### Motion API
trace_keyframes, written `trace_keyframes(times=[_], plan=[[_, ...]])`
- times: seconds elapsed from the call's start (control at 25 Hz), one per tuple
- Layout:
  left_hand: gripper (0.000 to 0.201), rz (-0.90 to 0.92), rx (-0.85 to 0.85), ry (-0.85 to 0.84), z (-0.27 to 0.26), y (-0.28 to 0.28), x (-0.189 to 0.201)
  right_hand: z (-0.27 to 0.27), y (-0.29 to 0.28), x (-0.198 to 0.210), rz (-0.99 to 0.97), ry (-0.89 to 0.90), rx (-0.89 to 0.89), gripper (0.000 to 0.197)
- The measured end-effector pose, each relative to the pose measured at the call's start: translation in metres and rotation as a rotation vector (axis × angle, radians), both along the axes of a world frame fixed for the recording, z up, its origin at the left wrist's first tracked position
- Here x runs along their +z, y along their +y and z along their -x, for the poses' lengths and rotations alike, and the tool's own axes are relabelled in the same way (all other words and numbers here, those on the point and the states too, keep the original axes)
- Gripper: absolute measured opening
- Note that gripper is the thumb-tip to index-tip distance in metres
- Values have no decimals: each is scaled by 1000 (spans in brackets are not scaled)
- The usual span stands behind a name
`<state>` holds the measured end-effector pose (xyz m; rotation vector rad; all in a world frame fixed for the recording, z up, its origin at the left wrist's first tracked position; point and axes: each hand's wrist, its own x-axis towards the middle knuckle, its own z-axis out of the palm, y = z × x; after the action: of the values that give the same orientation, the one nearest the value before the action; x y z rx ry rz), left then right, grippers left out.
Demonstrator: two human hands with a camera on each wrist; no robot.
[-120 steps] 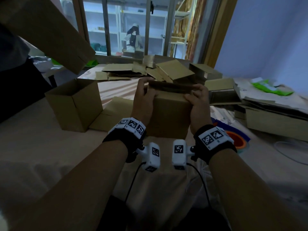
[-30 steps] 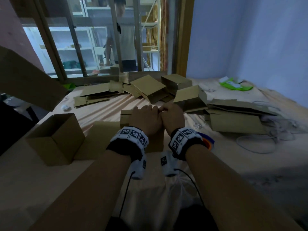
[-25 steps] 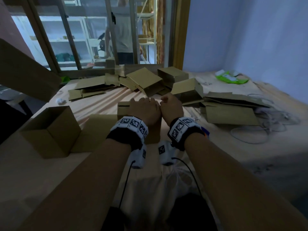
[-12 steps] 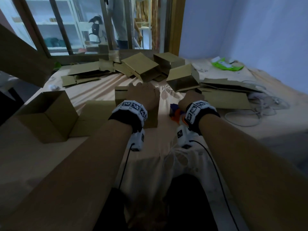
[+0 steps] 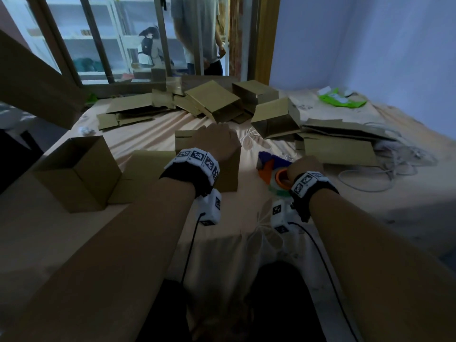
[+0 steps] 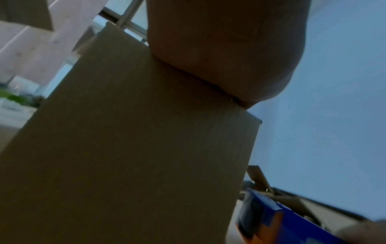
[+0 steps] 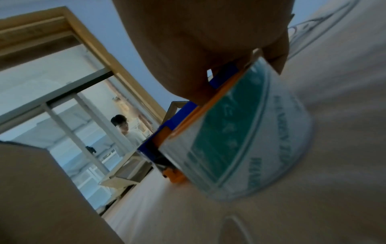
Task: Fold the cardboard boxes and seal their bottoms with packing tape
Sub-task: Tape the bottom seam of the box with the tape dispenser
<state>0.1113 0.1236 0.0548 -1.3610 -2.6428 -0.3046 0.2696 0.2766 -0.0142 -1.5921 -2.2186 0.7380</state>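
Cardboard box (image 5: 228,169) stands on the bed (image 5: 148,134) under the flat left hand (image 5: 217,144), right hand (image 5: 304,166) fingers curled round the tape dispenser (image 7: 240,140) alongside; ease that pressure and the flaps could spring open.

- The folded box (image 5: 228,169) stood near the bed's (image 5: 61,230) front edge, under the left hand (image 5: 214,141).
- The tape dispenser (image 5: 274,174) lay just right of it, under the right hand (image 5: 304,166).
- An open box (image 5: 76,174) stood toward the left edge.
- Flat cartons (image 5: 133,112) lay along the far edge.
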Motion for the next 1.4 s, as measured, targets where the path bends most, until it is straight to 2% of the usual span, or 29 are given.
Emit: trace_keyframes(times=[0.12, 0.24, 0.32, 0.4, 0.52, 0.56, 0.64, 0.72, 0.84, 0.92, 0.96, 1.0, 1.08, 1.12, 1.28, 1.4], plan=[[38, -117, 15, -119, 5, -5, 11, 4, 3, 10, 36, 272, -138, 30], [37, -382, 25, -358, 19, -10, 16, 11, -8, 32, 13, 443, -124, 22], [35, -611, 48, -602, 35, -13, 20, 21, -17, 48, -49, 584, -51, 10], [37, -731, 75, -801, 45, -16, 20, 37, -30, 66, -135, 710, 42, 12], [46, -787, -34, -892, 36, -26, 16, 67, -50, 94, -226, 859, 180, 20], [49, -873, -78, -951, 30, -28, 16, 77, -56, 101, -248, 910, 239, 20], [55, -989, -91, -996, 22, -32, 20, 95, -70, 112, -329, 945, 323, 21], [60, -1058, -103, -973, 18, -37, 20, 111, -79, 113, -341, 936, 363, 25], [71, -972, -134, -791, 22, -38, 15, 122, -88, 104, -228, 917, 401, 26], [81, -1031, -65, -861, 22, -38, 17, 128, -94, 94, -207, 904, 442, 31], [79, -1080, -26, -932, 21, -36, 17, 128, -95, 91, -215, 907, 445, 33], [69, -1128, -16, -950, 22, -34, 16, 130, -96, 89, -229, 915, 445, 33], [43, -1129, -17, -881, 22, -30, 15, 133, -95, 86, -255, 936, 450, 34], [37, -1139, -23, -873, 22, -30, 14, 134, -94, 85, -269, 941, 461, 33], [39, -1184, 32, -862, 23, -27, 14, 133, -96, 85, -379, 946, 513, 25], [42, -1182, 12, -802, 28, -28, 13, 134, -97, 85, -434, 960, 547, 29]])
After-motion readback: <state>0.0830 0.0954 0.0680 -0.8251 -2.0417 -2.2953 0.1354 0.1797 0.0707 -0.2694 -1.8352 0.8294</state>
